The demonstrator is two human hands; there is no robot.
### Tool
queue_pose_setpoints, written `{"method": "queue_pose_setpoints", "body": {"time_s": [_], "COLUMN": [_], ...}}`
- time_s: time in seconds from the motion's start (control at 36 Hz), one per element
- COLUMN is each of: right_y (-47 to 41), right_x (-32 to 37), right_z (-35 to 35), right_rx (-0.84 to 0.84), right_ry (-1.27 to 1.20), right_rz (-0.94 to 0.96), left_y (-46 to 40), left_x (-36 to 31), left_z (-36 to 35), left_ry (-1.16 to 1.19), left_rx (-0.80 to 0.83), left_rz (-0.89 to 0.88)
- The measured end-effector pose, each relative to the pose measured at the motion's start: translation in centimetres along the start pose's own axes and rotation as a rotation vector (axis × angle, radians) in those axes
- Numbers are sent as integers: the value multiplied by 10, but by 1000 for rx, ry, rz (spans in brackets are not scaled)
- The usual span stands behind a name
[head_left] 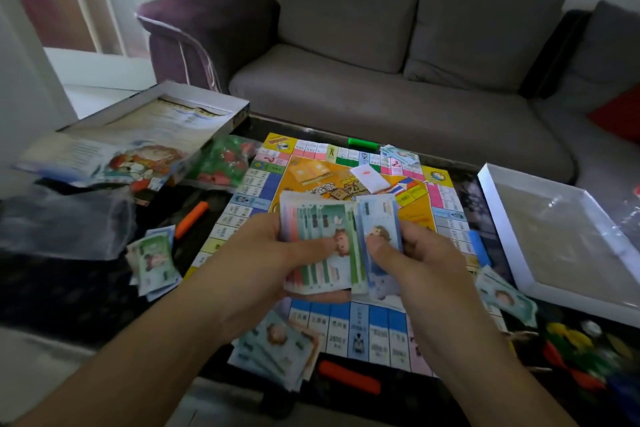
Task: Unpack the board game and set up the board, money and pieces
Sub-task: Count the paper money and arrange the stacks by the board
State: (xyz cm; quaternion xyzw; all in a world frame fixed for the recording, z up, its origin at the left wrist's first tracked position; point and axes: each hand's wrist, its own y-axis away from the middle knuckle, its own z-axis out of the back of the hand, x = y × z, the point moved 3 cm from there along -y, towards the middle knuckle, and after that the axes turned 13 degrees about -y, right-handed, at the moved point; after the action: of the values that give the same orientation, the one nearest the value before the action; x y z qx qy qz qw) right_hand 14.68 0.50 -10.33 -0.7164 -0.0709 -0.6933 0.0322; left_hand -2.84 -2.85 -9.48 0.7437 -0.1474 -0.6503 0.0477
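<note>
Both bare forearms reach in over the near table edge, the left hand (263, 253) gripping a thick stack of pastel paper play-money notes (322, 246) above the unfolded colourful square game board (346, 333), while the right hand (426, 260) pinches a blue note (377, 236) off its side, thumb on top. Dealing the money looks to be the step in hand, with small note piles (154, 260) lying around the board. Next, that blue note likely needs peeling free and laying on a pile.

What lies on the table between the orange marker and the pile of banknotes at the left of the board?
In the head view, nothing lies between the orange marker and the banknote pile; only dark table shows there.
</note>
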Motion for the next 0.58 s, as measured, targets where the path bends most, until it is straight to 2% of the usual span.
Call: {"method": "queue_pose_setpoints", "body": {"time_s": [0.19,0.36,0.58], "right_y": [2,-2,-2], "right_x": [-6,-4,-9], "right_z": [-7,-3,-3], "right_rx": [36,-48,-33], "right_ry": [-23,-26,-22], "right_rz": [27,87,85], "left_y": [-6,-11,-15], "left_x": [10,7,13], "left_z": [6,1,4], "left_ry": [-138,-8,-79], "left_rx": [-99,-51,-140], "left_rz": [-29,18,-4]}}
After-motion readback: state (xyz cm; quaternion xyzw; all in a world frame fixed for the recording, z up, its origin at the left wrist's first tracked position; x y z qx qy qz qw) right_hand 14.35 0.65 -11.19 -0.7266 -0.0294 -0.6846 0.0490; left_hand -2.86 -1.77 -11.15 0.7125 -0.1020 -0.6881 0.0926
